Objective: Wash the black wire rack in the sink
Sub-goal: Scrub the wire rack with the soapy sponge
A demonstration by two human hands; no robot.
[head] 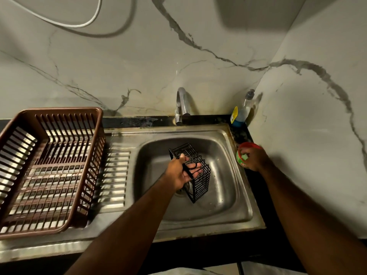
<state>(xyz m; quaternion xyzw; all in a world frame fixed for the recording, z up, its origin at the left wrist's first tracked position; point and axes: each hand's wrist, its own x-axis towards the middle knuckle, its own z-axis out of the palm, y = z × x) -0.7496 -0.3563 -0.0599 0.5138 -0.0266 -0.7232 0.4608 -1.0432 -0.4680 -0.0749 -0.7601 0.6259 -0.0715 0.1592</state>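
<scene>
The black wire rack (199, 179) is a small box-shaped basket, tilted over the drain in the steel sink (228, 197). My left hand (181, 174) grips its left rim, fingers hooked through the wires. At the sink's right edge my right hand (253, 158) reaches into a small green tub with a red rim (241, 162) on the dark counter, fingers pinched on a pale green sponge (245, 156). The chrome tap (182, 105) stands behind the basin; no water is seen running.
A brown plastic dish basket (49, 167) sits on the ribbed drainboard at the left. A dish-soap bottle (243, 111) stands in the back right corner. Marble walls close in behind and on the right. A white cable (87, 21) hangs at upper left.
</scene>
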